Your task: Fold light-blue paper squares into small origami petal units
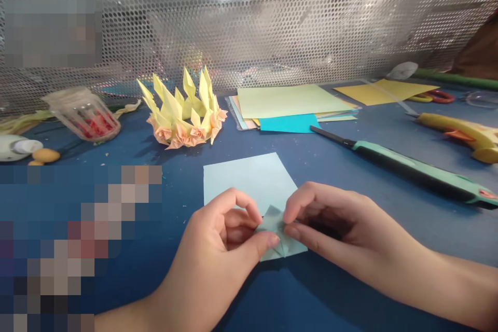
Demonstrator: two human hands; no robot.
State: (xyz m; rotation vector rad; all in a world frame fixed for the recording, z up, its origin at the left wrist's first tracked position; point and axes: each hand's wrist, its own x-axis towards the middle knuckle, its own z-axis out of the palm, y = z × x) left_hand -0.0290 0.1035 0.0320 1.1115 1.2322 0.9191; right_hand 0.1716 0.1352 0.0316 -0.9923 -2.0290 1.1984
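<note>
A pale blue sheet of paper [249, 181] lies on the dark blue table in front of me. Its near edge is folded up into small flaps [274, 220]. My left hand [218, 249] pinches the folded part from the left, thumb and fingers closed on it. My right hand [334, 223] pinches the same fold from the right, fingertips pressed on the paper. The two hands almost touch over the fold.
A yellow and pink folded paper crown [182, 114] stands behind the sheet. A stack of coloured paper [288, 106] lies at the back, a green-handled tool [408, 166] and a yellow glue gun [462, 135] to the right, a clear jar [83, 114] at the left. Perforated metal mesh closes the back.
</note>
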